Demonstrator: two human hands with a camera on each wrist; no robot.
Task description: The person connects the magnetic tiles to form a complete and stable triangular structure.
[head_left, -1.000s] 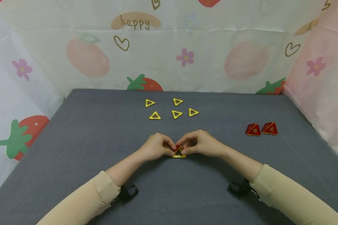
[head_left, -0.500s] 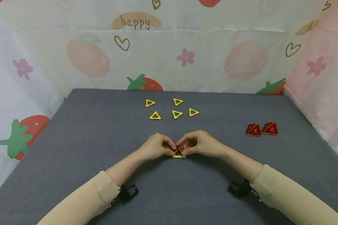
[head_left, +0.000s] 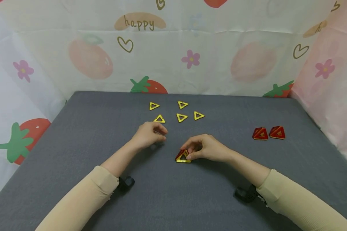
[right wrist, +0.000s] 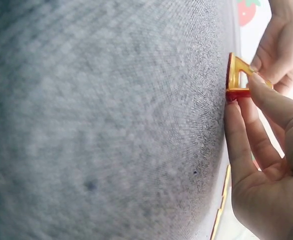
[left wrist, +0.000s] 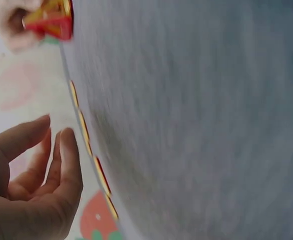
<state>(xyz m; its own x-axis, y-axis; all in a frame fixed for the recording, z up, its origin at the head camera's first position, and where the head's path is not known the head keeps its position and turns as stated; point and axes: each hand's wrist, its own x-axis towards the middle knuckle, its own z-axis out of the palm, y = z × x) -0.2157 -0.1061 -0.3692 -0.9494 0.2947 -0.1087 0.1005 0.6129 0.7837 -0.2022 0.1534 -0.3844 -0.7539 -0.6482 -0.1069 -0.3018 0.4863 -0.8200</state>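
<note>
My right hand (head_left: 209, 147) pinches a small pyramid of red and yellow triangle tiles (head_left: 181, 157) that stands on the grey cloth. In the right wrist view the thumb and fingers lie on either side of the pyramid (right wrist: 235, 75). Off to its left, my left hand (head_left: 148, 134) holds nothing, fingers loosely bent and parted from the thumb. It hovers just in front of a yellow-edged triangle tile (head_left: 159, 119). In the left wrist view the left hand (left wrist: 41, 185) appears above the cloth, and the pyramid (left wrist: 54, 20) is blurred at the top.
Several flat yellow-edged triangle tiles (head_left: 181, 117) lie toward the back of the table. Two red pyramids (head_left: 260, 133) sit side by side at the right on the grey tablecloth (head_left: 173, 199). A patterned curtain (head_left: 213, 64) hangs behind.
My left hand has let go of the pyramid and moved left and forward, toward the flat tiles. The right hand has stayed in place with its grip on the pyramid.
</note>
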